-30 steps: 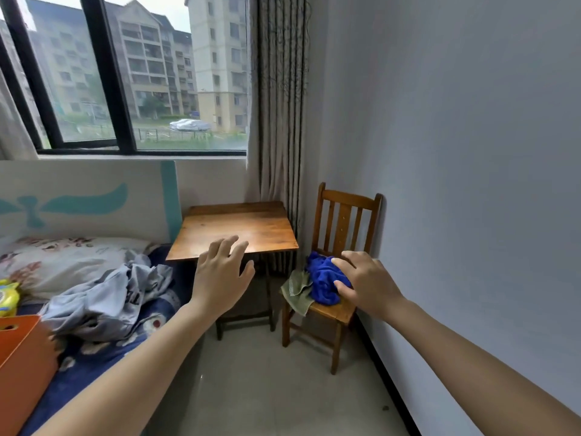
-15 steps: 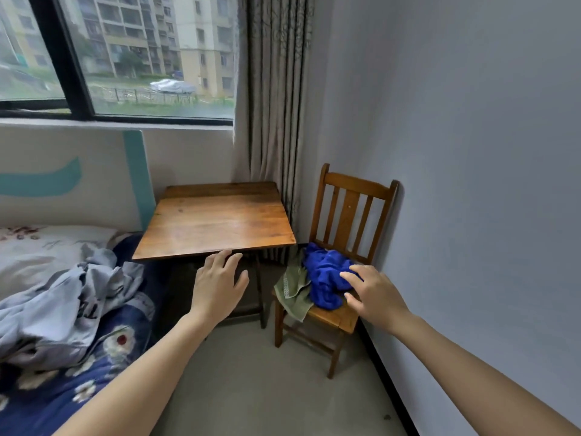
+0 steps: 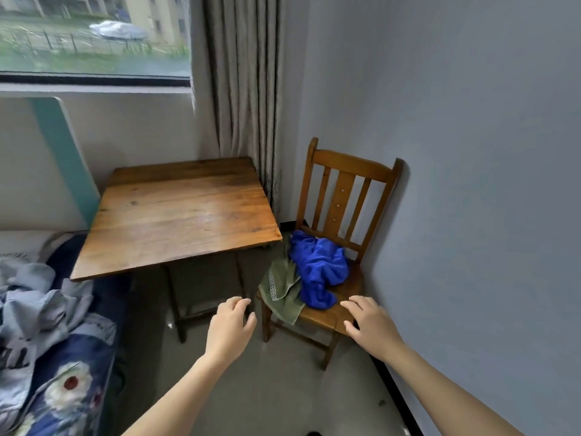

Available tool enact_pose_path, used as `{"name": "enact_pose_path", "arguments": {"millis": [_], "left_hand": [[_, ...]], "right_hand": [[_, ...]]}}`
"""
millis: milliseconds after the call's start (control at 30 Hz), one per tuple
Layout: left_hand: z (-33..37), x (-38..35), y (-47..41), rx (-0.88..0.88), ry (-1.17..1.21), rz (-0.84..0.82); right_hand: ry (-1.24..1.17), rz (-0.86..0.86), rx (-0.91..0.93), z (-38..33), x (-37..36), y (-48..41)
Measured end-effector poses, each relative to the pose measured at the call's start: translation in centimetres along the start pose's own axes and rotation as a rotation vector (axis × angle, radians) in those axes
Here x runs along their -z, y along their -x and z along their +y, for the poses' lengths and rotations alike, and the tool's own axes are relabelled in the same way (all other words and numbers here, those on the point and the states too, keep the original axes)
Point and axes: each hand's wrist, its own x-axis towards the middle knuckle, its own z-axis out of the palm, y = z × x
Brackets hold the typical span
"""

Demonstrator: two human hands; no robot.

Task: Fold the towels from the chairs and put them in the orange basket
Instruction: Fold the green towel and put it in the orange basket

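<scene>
A crumpled blue towel (image 3: 319,268) lies on the seat of a wooden chair (image 3: 344,196) against the right wall. A green towel (image 3: 281,289) lies partly under it and hangs over the seat's left front edge. My right hand (image 3: 369,324) hovers over the seat's front right corner, just short of the blue towel, fingers loosely spread and holding nothing. My left hand (image 3: 231,327) is held out left of the chair, over the floor, with relaxed fingers and nothing in it. The orange basket is out of view.
A square wooden table (image 3: 179,212) stands left of the chair, its corner close to the towels. A bed with a floral blue cover (image 3: 72,382) and rumpled grey clothing (image 3: 28,297) fills the lower left. A curtain (image 3: 245,89) hangs behind the chair.
The view has closed in on the chair and tipped down, so the orange basket has left the frame. Both hands have dropped lower in view; the right hand sits nearer the seat's front edge.
</scene>
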Motion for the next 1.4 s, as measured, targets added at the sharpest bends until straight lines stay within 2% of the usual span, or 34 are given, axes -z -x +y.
{"name": "enact_pose_path", "arguments": {"millis": [133,433,800,933,1133,1400], "left_hand": [[0.7,-3.7,-3.1,0.071,-0.005,-0.099],[3.6,-9.5,-12.7,0.257,0.031,-0.144],[0.2,-13.0,-15.7,0.475,0.012,-0.265],[-1.3,-13.7,-18.0,0.482,-0.001,-0.336],[-4.8,-14.4,-22.2,0.45,-0.053,-0.498],[-8.7,-16.2,-26.8,0.404,-0.141,-0.603]], "right_hand": [[-0.06,-0.071,-0.033,2.7,-2.2,-3.6],[-0.261,-0.163,-0.078,8.8,-6.1,-14.7],[-0.314,-0.382,-0.061,8.4,-12.4,-21.8],[-0.309,-0.464,-0.074,6.8,-14.3,-23.0],[-0.281,-0.489,-0.157,4.7,-16.2,-25.9],[-0.088,-0.599,-0.103,4.1,-20.3,-28.2]]}}
